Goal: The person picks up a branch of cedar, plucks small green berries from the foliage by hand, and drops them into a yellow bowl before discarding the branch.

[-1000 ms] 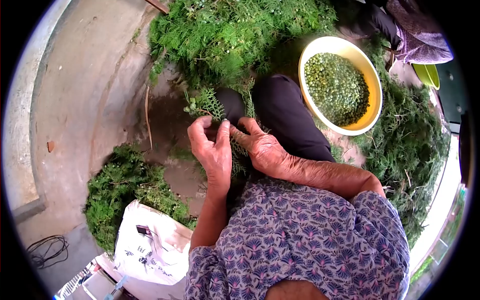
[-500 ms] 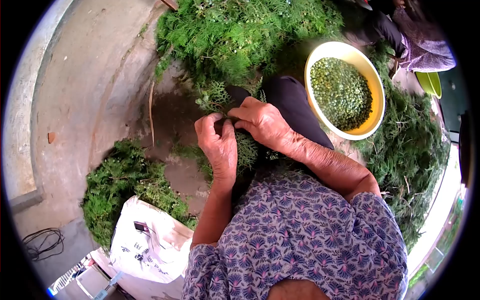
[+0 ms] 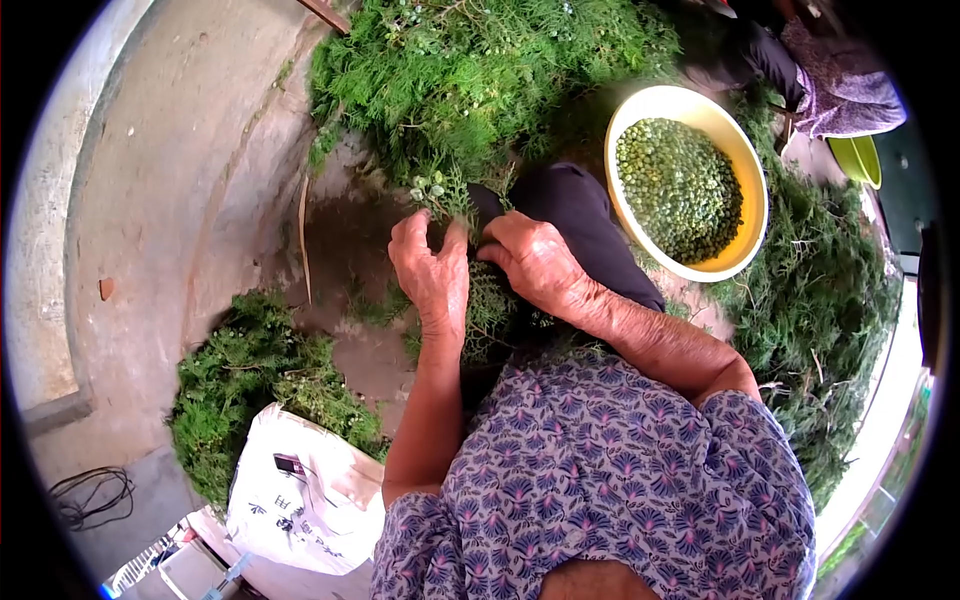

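An evergreen sprig [image 3: 455, 197] bearing pale green berries rises in front of my left hand [image 3: 433, 280], at its fingertips. The left fingers are curled, with the thumb held a little apart, and the sprig's stem runs down behind the thumb tip. My right hand [image 3: 540, 262] is close by on the right, its thumb and forefinger drawn together in a pinch; what lies between them is too small to make out. More green foliage [image 3: 490, 305] lies below the hands, over my lap. Dark trousers [image 3: 585, 210] cover my knee beside the right hand.
A large heap of evergreen branches [image 3: 480, 80] lies ahead. A yellow basin [image 3: 752, 190] of green berries stands at the right. Another pile [image 3: 240, 370] and a white sack [image 3: 290, 510] are at lower left. A person in a purple patterned garment [image 3: 845, 85] sits at upper right.
My hands have moved slightly apart, the right one away from the left fingertips. The berried sprig has shifted a little up and to the right.
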